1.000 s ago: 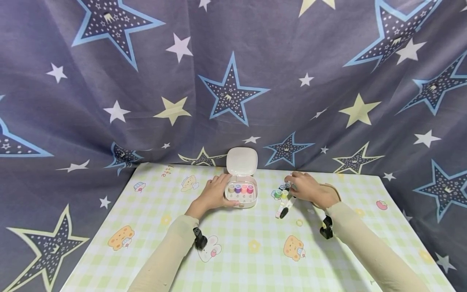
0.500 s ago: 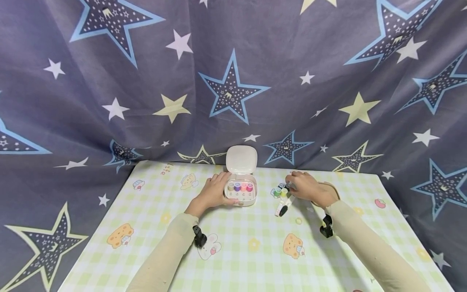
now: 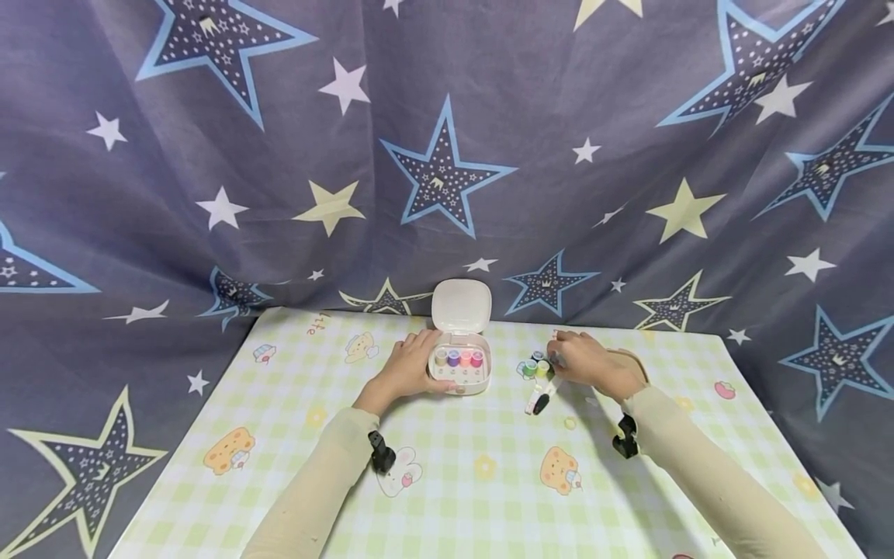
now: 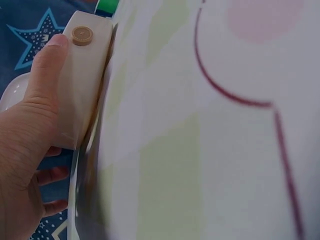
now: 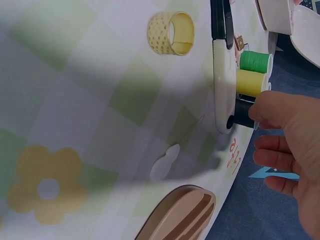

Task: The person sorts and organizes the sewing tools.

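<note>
My left hand [image 3: 405, 366] grips the left side of a small white sewing box [image 3: 480, 381], its thumb lying along the front beside a round tan button clasp [image 4: 82, 35]. The box's lid [image 3: 462, 306] stands raised at the back. Inside, a row holds gold, purple, pink and magenta thread spools [image 3: 466, 358]. To the right, my right hand [image 3: 585, 361] pinches a dark thread spool [image 5: 243, 114] at its end between thumb and finger; the hand partly covers it. Beside it lie a yellow spool [image 5: 250, 82] and a green spool [image 5: 255, 62].
White-and-black thread snips [image 5: 224, 85] lie in front of the spools. Nearer me is a yellow thimble ring [image 5: 165, 34], with a white needle threader [image 5: 165, 163] farther right. A tan case-like piece [image 5: 172, 215] sits beyond my right wrist. A star-patterned curtain [image 3: 447, 171] hangs behind the table.
My right fingers have shifted slightly down over the dark spools, covering more of them. My left hand keeps its hold on the box.
</note>
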Demonstrator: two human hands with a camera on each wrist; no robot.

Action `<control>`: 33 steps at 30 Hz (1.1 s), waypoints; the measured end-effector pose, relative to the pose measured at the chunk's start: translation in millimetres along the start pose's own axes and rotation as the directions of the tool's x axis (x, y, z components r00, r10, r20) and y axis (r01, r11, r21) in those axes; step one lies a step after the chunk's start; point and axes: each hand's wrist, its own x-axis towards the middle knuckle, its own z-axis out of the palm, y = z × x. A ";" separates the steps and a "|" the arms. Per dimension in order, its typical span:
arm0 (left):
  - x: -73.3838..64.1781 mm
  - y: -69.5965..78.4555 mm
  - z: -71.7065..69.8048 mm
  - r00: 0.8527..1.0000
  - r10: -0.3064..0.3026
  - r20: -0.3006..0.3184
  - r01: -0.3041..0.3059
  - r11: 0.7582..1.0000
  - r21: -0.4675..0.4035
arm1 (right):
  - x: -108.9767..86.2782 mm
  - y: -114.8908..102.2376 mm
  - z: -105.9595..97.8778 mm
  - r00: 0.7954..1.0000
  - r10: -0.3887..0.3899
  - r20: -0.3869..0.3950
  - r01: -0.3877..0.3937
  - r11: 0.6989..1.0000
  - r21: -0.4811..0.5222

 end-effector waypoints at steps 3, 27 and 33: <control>-1.1 0.1 -0.5 1.000 -0.001 0.001 0.001 1.000 0.010 | 0.0 -1.1 1.1 1.000 0.001 0.000 -0.001 1.000 0.006; 0.1 6.7 -15.5 0.998 -0.049 0.040 0.056 0.982 -0.182 | -2.9 -1.0 -0.3 0.997 0.078 0.007 -0.079 0.995 0.064; 0.4 7.9 -18.7 0.996 -0.052 0.066 0.064 0.979 -0.192 | -3.6 -0.2 1.1 0.996 0.084 0.004 -0.084 0.994 0.066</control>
